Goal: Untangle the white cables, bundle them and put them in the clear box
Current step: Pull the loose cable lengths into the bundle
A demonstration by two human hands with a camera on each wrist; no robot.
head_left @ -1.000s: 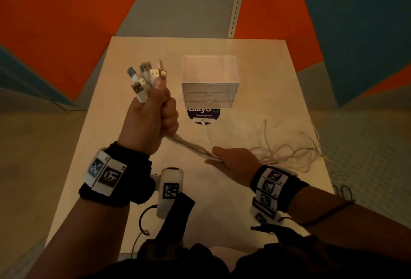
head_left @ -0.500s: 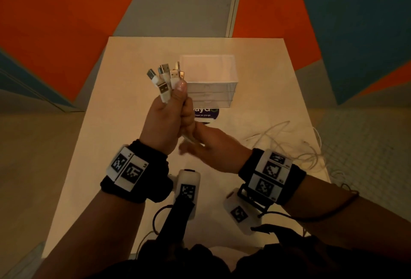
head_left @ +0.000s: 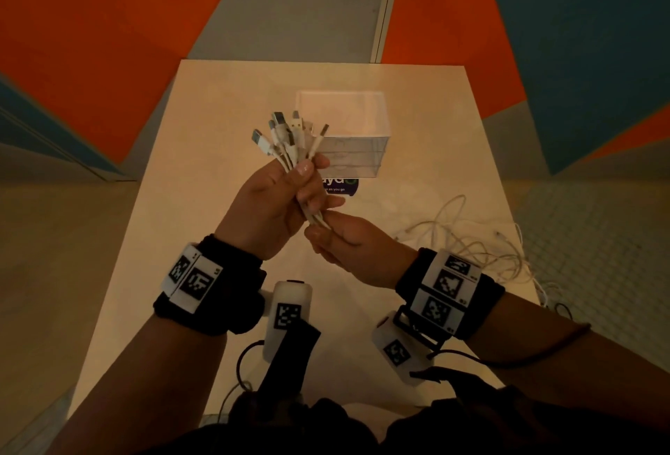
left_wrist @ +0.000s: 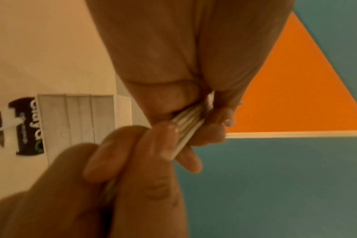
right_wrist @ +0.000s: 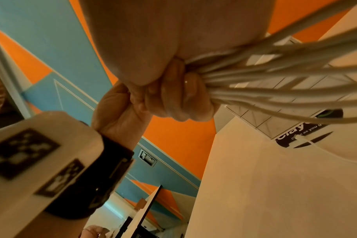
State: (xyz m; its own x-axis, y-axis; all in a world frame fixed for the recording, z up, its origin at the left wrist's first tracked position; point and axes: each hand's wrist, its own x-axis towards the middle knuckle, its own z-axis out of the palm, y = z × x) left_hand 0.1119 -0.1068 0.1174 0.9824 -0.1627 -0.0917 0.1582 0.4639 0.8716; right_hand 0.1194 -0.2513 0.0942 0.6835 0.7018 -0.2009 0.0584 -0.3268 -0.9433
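Several white cables point(head_left: 290, 150) are gathered above the table, their USB plugs fanning up out of my left hand point(head_left: 308, 179), which grips them just below the plugs. My right hand point(head_left: 326, 233) pinches the same strands right under the left fist. In the left wrist view the cables point(left_wrist: 189, 128) pass between the fingers of both hands. From the right wrist, the strands point(right_wrist: 275, 83) spread away from my curled fingers point(right_wrist: 173, 96). The loose tails point(head_left: 471, 251) lie tangled on the table at the right. The clear box point(head_left: 344, 128) stands just behind the plugs, open on top.
A dark round sticker point(head_left: 340, 186) lies on the pale table point(head_left: 217, 128) in front of the box, with one cable end on it point(right_wrist: 308, 141). The table's right edge runs close to the loose tails. Orange and teal floor surrounds the table.
My right hand rose from the cables near the table to just under the left fist. My left hand moved right towards the box, and the plugs now stick out further.
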